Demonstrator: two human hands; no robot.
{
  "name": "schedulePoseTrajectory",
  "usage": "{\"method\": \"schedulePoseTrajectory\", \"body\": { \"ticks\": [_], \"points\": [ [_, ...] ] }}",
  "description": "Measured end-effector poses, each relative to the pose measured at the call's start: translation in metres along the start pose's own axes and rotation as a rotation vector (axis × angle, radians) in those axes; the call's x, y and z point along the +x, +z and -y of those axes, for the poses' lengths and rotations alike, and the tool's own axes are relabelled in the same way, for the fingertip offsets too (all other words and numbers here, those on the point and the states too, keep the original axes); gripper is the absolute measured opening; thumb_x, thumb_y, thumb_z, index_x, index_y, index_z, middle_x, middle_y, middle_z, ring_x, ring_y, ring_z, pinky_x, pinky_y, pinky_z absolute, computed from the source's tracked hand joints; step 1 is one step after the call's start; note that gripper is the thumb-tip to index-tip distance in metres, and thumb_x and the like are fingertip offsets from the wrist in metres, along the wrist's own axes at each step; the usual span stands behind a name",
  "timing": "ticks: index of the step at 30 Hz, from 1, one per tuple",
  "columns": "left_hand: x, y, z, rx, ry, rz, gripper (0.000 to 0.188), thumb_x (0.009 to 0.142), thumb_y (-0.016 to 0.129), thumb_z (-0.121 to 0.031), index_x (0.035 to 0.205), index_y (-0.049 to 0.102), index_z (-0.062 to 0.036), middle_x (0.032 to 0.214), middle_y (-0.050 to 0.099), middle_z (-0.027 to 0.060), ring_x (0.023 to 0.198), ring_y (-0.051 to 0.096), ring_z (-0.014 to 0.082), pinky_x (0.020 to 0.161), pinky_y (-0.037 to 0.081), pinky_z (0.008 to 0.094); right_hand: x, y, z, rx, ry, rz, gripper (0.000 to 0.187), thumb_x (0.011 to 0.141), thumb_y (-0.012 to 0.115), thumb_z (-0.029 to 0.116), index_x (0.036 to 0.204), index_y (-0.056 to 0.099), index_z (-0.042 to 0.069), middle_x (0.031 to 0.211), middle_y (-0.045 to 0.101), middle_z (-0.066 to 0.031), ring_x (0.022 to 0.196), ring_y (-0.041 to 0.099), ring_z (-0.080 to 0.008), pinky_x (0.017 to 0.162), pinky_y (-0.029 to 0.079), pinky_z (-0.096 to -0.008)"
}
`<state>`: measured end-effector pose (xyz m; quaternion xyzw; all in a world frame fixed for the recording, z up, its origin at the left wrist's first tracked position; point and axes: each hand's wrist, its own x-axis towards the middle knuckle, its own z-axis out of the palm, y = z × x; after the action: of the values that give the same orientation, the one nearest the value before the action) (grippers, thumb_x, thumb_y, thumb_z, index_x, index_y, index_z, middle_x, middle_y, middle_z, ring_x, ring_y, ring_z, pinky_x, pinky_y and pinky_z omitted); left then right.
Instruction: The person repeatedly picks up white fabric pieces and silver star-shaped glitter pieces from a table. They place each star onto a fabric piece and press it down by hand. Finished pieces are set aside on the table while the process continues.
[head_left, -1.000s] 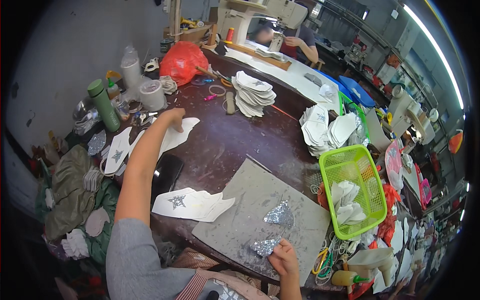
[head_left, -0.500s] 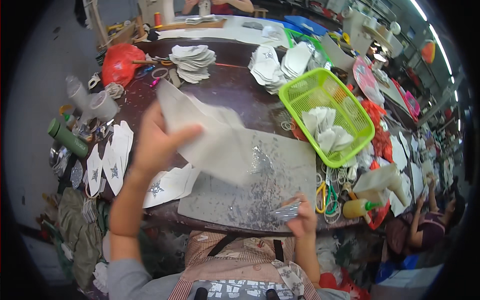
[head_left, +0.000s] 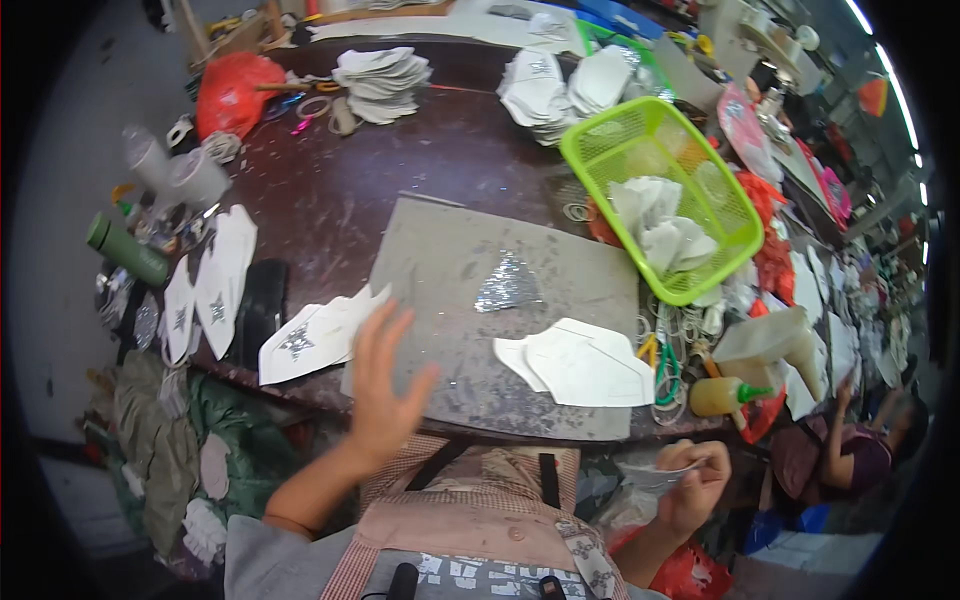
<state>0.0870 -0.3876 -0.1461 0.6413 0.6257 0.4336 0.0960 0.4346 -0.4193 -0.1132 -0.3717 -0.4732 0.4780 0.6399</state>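
My left hand [head_left: 385,385] is open, fingers spread, over the near left edge of a worn grey board [head_left: 450,240]. Its fingertips are close to a white cut piece [head_left: 330,335] bearing a silver star. At the lower right, off the table's front edge, my right hand [head_left: 697,485] pinches a thin silvery piece [head_left: 662,477]. Several overlapping white cut pieces [head_left: 590,368] lie on the board's near right part. Behind them sits a roughly triangular silver glitter piece [head_left: 508,282], with glitter flecks scattered around it.
A lime-green basket [head_left: 735,270] with white pieces stands right of the board. Scissors [head_left: 667,375] and a glue bottle [head_left: 720,396] lie nearer. White stacks [head_left: 380,85] stand at the back. On the left are a black flat object [head_left: 263,310], starred pieces [head_left: 225,275] and a green bottle [head_left: 130,250].
The white pieces have left my left hand and lie on the board's right part. My left hand has dropped nearer me; my right hand has moved right and off the board with its silvery piece.
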Motion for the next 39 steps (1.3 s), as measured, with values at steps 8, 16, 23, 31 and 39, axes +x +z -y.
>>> {"method": "schedulePoseTrajectory", "body": {
  "ticks": [8,16,23,31,39],
  "points": [
    [0.010,-0.023,0.132,0.219,-0.004,0.047,0.027,0.086,0.062,-0.015,0.108,0.061,0.0020,0.117,0.059,0.0187,0.111,0.053,0.0358,0.100,0.037,0.0413,0.006,0.093,-0.059,0.127,0.757,0.476,0.017,0.085,0.063,-0.001,0.102,0.061,-0.005,0.095,0.066,-0.0090,0.084,0.061,-0.0107,0.076,0.048,-0.0221],
    [0.017,-0.047,0.096,-0.144,-0.005,-0.273,0.004,0.084,0.062,-0.002,0.088,0.061,0.0001,0.078,0.059,0.0049,0.076,0.056,0.0156,0.093,0.041,0.0365,0.016,0.112,-0.053,0.103,0.734,0.518,0.013,0.084,0.065,0.003,0.095,0.062,-0.005,0.095,0.066,-0.0115,0.089,0.061,-0.0142,0.082,0.047,-0.0267],
    [0.020,-0.037,-0.017,-0.365,0.194,0.464,0.008,0.076,0.072,-0.011,0.081,0.067,-0.0070,0.068,0.063,0.0027,0.061,0.054,0.0163,0.076,0.037,0.0324,0.016,0.129,-0.030,-0.113,0.596,0.556,0.042,0.089,0.063,0.003,0.129,0.054,-0.001,0.100,0.065,-0.0038,0.088,0.056,-0.0050,0.074,0.046,-0.0198],
    [0.014,-0.022,-0.025,-0.379,0.142,0.553,0.010,0.074,0.072,-0.015,0.078,0.066,-0.0078,0.066,0.062,0.0021,0.060,0.053,0.0162,0.074,0.035,0.0324,0.007,0.132,-0.034,-0.156,0.656,0.483,0.038,0.090,0.063,0.005,0.126,0.056,-0.002,0.097,0.064,-0.0035,0.081,0.054,-0.0036,0.068,0.044,-0.0184],
    [0.007,-0.019,-0.027,-0.407,0.111,0.558,0.010,0.072,0.072,-0.014,0.078,0.067,-0.0074,0.066,0.062,0.0022,0.060,0.054,0.0155,0.074,0.035,0.0321,0.002,0.126,-0.036,-0.101,0.734,0.483,0.031,0.091,0.061,0.003,0.121,0.059,-0.005,0.104,0.066,-0.0079,0.088,0.058,-0.0061,0.075,0.048,-0.0197]
  ]
}}
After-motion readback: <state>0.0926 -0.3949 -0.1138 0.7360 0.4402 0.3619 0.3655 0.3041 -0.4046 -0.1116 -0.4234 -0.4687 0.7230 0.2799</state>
